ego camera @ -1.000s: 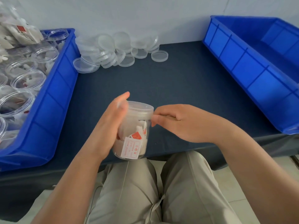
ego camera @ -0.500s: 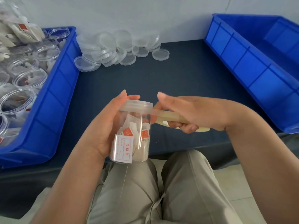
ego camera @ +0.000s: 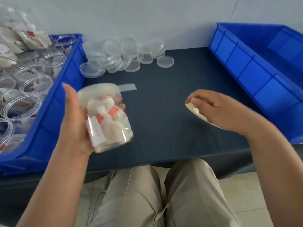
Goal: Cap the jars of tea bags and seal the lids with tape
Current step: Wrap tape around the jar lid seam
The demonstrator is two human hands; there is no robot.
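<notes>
My left hand (ego camera: 73,122) grips a clear capped jar of tea bags (ego camera: 106,118), tilted and blurred above the dark table (ego camera: 172,122). A strip of clear tape (ego camera: 127,87) sticks out to the right from the jar's lid. My right hand (ego camera: 218,110) is apart from the jar, to its right, and holds a cream-coloured flat sheet (ego camera: 196,112) in curled fingers. Loose clear lids (ego camera: 124,54) lie piled at the back of the table.
A blue bin (ego camera: 54,102) on the left holds several open jars of tea bags (ego camera: 34,86). Another blue bin (ego camera: 255,69) stands on the right. A white wall runs behind the table. My lap is below the table's front edge.
My right hand has pulled away to the right with the cream sheet, leaving a tape strip at the lid. My left hand has lifted and tilted the jar.
</notes>
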